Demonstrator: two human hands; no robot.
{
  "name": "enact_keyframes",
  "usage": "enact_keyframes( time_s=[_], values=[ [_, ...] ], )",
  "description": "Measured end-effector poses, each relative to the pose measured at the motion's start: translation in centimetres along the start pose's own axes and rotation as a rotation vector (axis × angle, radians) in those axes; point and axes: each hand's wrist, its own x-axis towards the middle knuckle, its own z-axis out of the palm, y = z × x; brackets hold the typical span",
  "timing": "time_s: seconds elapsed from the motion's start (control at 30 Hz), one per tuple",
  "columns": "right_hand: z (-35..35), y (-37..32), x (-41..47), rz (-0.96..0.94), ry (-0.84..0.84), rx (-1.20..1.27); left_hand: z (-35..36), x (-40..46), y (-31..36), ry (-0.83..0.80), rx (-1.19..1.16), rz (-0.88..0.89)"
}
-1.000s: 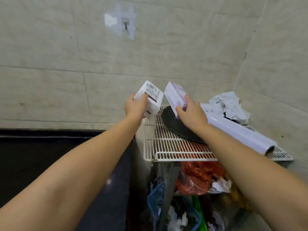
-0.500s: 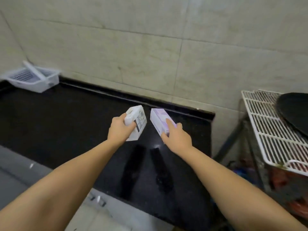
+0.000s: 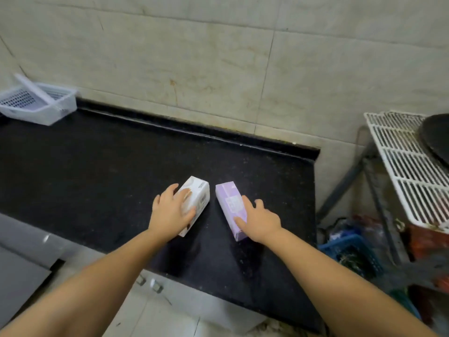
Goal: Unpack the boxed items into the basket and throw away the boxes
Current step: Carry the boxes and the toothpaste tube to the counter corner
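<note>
We are resting our left hand (image 3: 173,208) flat over the white box (image 3: 195,200) and our right hand (image 3: 259,220) on the purple box (image 3: 229,203), both lying side by side on the black counter (image 3: 97,171). Fingers look spread rather than clamped. The white basket (image 3: 36,105) is sitting far left by the wall.

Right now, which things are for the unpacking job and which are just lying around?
For the job:
white box
purple box
white basket

Just lying around:
wire rack
black pan
blue crate under the rack
</note>
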Motion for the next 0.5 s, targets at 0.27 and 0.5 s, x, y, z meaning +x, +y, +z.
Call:
enact_keyframes(
  time_s=[0.27,0.5],
  values=[
    [-17.5,11.2,-4.0,0.129,0.499,0.093,-2.2,8.8,20.1,0.064,-0.148,0.495],
    [-23.9,29.0,-12.5,0.475,0.623,0.007,-0.2,5.8,43.6,0.053,-0.344,0.957]
  ],
)
